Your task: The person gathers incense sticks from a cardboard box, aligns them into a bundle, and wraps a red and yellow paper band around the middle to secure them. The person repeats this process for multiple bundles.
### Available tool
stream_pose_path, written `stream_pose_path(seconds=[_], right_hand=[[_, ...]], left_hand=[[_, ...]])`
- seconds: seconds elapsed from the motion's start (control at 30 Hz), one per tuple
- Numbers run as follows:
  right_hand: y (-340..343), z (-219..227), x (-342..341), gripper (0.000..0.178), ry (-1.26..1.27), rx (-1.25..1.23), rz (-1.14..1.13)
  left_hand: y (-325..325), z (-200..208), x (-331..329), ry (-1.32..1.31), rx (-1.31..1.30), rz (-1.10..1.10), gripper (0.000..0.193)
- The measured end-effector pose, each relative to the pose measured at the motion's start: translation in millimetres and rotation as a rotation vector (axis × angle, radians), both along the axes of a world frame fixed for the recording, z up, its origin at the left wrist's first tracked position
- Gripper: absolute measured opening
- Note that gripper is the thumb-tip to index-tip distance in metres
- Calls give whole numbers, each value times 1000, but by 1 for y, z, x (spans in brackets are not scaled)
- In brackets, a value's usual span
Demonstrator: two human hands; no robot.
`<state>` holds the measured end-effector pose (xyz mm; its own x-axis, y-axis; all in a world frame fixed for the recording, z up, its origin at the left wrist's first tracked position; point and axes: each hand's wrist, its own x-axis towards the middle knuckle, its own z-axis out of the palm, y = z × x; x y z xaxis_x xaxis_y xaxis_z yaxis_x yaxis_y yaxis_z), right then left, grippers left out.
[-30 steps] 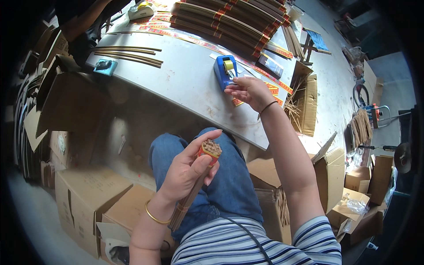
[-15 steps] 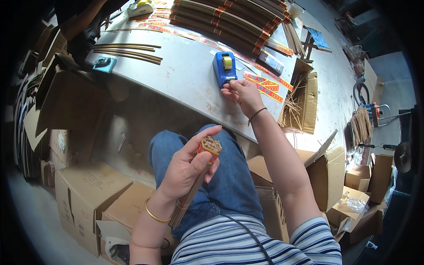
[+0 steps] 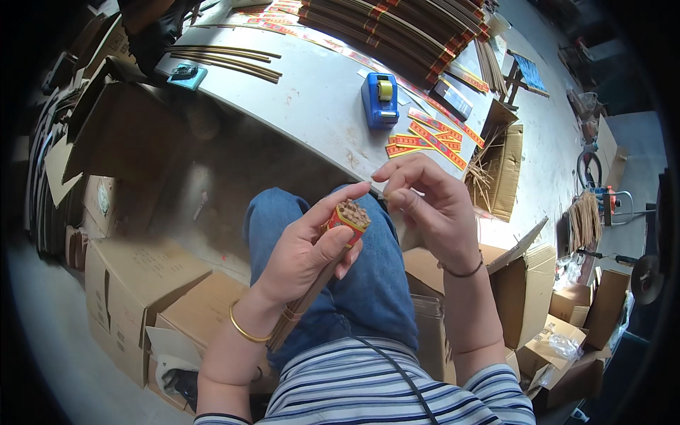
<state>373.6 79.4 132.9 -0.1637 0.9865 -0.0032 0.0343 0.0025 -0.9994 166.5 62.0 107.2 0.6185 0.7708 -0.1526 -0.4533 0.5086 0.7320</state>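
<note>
My left hand is closed round a bundle of thin brown sticks, which leans up from my lap. A red and yellow paper band circles its upper end, just below the pale stick tips. My right hand is raised to the right of that end, thumb and fingers pinched on what looks like a small strip of clear tape, barely visible. On the table beyond stands a blue tape dispenser with a yellowish roll, apart from both hands.
Loose printed red and yellow strips lie right of the dispenser. A large stack of banded brown bundles fills the table's far side. Several sticks and a small teal object lie at left. Cardboard boxes stand on both sides of my legs.
My right hand has come away from the dispenser's cutting edge, back toward the bundle's upper end. The left hand keeps its hold on the bundle. The view has shifted slightly.
</note>
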Motion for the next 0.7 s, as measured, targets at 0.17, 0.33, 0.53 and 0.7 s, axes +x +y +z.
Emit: stream_pose_path(seconds=[0.17,0.33,0.53,0.7], right_hand=[[-45,45,-6,15,-458,262,97],[-57,46,-14,15,-642,377,16],[-61,57,-19,16,-747,414,-27],[-65,57,-23,16,-652,433,1]], left_hand=[[-12,7,7,70,24,40,56],[-20,12,9,147,119,66,55],[-27,17,8,218,195,102,54],[-31,17,9,235,228,111,53]])
